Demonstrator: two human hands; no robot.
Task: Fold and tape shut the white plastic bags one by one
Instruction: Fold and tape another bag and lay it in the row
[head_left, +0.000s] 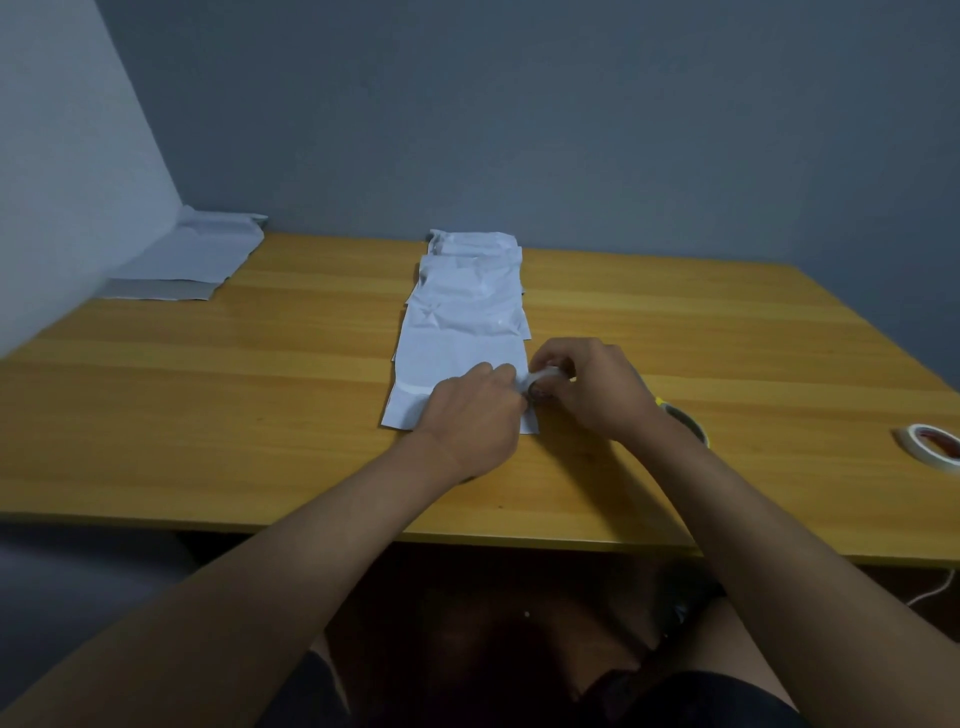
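The right hand pinches a small tape roll in curled fingers; the left hand fingers pinch its end over the nearest white bag on the counter.

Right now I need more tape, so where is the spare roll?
In the head view the spare tape roll lies flat at the table's far right edge, right of the right hand.

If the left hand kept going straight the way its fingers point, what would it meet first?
Almost at once the tape roll gripped by the right hand; the left hand fingers already appear to touch it, over the nearest white bag.
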